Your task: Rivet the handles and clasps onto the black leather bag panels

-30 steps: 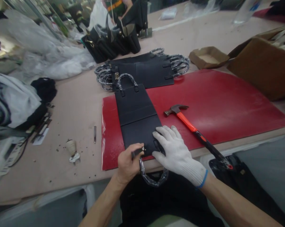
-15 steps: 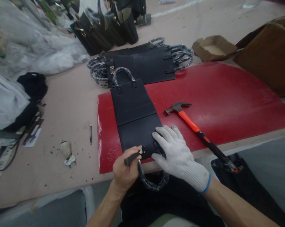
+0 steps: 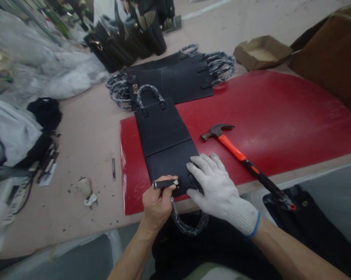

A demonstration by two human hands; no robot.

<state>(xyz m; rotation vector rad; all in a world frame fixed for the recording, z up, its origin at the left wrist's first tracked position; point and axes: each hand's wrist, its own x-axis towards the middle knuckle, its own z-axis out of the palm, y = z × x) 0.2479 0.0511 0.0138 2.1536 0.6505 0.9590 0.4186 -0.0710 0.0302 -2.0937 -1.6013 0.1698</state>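
A flat black bag panel with plastic-wrapped handles at both ends lies on the red mat. My bare left hand is closed around a short dark stick-like tool with a pale, angled tip. That tip is close to the panel's near end, beside the handle attachment; whether it touches cannot be made out. My right hand, in a white knitted glove, lies flat with fingers spread on the panel's near right corner. The near wrapped handle hangs over the table edge between my forearms.
A claw hammer lies on the mat to the right, its grip past the table edge. Behind are stacked black panels, finished bags and a cardboard tray. A metal punch and a thread cone lie left.
My left hand has tilted the tool from slanting toward nearly level and shifted it slightly right. My right hand stays pressed on the panel. The view has moved slightly.
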